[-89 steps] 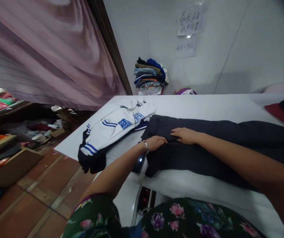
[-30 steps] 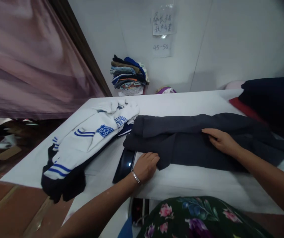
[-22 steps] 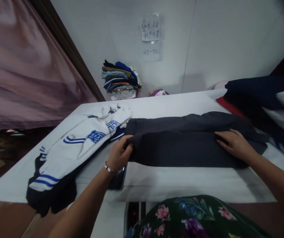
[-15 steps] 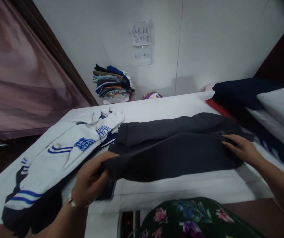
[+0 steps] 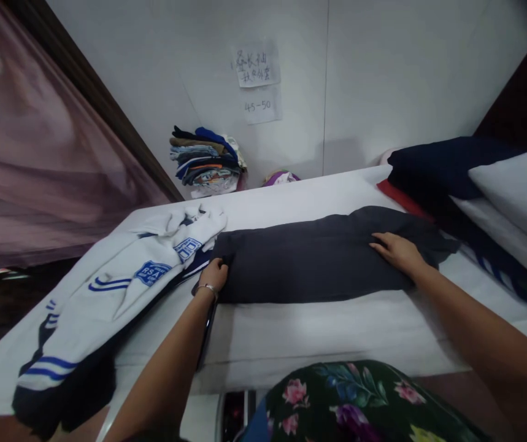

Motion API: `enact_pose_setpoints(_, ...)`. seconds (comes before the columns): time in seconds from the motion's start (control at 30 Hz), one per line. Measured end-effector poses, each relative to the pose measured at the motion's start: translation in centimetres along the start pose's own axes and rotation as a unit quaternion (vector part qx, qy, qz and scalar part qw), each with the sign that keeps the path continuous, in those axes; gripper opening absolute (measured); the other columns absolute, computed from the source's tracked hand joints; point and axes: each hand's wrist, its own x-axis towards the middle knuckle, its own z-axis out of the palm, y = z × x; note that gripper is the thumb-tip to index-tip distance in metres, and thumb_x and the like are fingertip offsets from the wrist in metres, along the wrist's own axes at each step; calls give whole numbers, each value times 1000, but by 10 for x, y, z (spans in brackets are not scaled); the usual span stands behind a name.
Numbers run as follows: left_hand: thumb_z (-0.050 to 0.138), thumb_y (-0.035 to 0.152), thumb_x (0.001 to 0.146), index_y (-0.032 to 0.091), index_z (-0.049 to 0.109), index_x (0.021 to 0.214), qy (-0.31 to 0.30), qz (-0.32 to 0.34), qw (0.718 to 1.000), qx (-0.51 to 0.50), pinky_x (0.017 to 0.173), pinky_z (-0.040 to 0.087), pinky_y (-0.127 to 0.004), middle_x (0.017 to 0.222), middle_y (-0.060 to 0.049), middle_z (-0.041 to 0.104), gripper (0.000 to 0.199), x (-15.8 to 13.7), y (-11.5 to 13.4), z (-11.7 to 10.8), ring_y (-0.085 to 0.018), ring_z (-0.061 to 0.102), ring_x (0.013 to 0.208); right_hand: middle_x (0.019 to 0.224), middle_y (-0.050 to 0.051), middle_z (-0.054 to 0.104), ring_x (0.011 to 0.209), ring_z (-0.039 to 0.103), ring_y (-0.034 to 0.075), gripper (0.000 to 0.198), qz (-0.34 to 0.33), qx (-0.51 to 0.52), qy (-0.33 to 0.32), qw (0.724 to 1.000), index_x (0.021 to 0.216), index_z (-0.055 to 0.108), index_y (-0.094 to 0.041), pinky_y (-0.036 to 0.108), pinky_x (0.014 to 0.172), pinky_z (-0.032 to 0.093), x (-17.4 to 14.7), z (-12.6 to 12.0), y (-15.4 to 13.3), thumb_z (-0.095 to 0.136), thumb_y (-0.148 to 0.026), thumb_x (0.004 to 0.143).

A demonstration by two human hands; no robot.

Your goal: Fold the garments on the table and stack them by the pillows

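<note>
A dark grey garment, folded into a long band, lies across the white-covered table in front of me. My left hand is closed on its left end, fingers curled over the edge. On the right part of the cloth my right hand rests palm down with its fingers stretched out. Just left of the garment lies a white jacket with blue stripes and blue patches. A dark flat object with a shiny edge is partly hidden by my left forearm.
Folded clothes are stacked at the table's far edge, beside a purple and white bundle. Navy clothing and white clothing are heaped at the right. Paper notes hang on the wall; a pink curtain hangs left.
The near layer of the grey garment has moved away from me and now lies over the far layer. My left hand has moved forward and lower; my right hand has shifted left.
</note>
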Motion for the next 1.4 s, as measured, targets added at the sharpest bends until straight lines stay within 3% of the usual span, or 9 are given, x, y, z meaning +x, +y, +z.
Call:
enact_pose_setpoints(0.27,34,26,88,14,59,114,24,2,988,153,79,49,-41,105,-18,67,38,-16,11,-14,-32,65,96,115,11,65,105,60,26,48,-15,-38,-8,999,126,58,-18,37,85,46,-4,-4,0,36,-46,93)
enact_pose_setpoints(0.37,35,25,88,13,57,119,169,116,968,147,96,41,-46,125,-18,58,39,-32,37,-18,-31,53,117,110,13,66,103,60,26,46,-8,-87,-18,996,125,57,-16,40,89,42,-5,-10,-9,36,-43,94)
enact_pose_setpoints(0.43,35,29,91,14,52,127,215,230,941,122,109,28,-45,138,-14,49,42,-43,57,-10,-28,39,132,107,13,67,102,60,26,44,0,-106,-11,994,124,57,-16,43,94,37,-7,-13,-17,37,-40,94)
enact_pose_setpoints(0.53,37,39,92,15,47,134,132,319,929,135,114,18,-47,148,-11,37,50,-49,79,16,-27,25,140,121,16,61,115,53,29,43,12,-114,32,993,127,55,-17,50,100,30,-13,-18,-31,40,-39,93)
enact_pose_setpoints(0.67,36,49,91,12,40,141,10,251,953,172,112,20,-51,150,-13,32,63,-35,81,52,-30,24,140,149,16,34,138,26,31,52,-54,-80,68,993,136,46,-18,52,107,23,-21,-28,-52,39,-46,93)
enact_pose_setpoints(0.83,31,50,92,16,38,143,11,244,952,182,112,21,-49,151,-11,31,62,-22,72,62,-28,23,141,155,12,22,143,11,28,63,-120,-41,39,991,144,35,-22,53,111,17,-11,-31,-58,34,-57,92)
enact_pose_setpoints(1.03,31,51,92,15,34,145,5,234,955,182,113,19,-48,153,-9,27,64,-24,73,64,-27,21,142,151,10,33,140,23,30,69,-13,-23,-114,993,143,40,-23,56,111,16,16,2,-24,26,-65,90)
enact_pose_setpoints(1.17,31,51,93,16,34,145,4,232,956,181,114,19,-48,153,-8,27,63,-26,73,65,-26,21,142,151,9,33,140,24,28,72,-11,-25,-110,994,142,41,-21,56,111,18,15,13,-19,23,-66,89)
enact_pose_setpoints(1.4,32,49,94,17,38,143,-18,215,966,146,113,20,-47,152,-8,30,59,-28,77,57,-25,24,141,146,8,42,137,31,28,59,26,26,-99,994,137,48,-23,54,108,26,26,0,-15,27,-55,93)
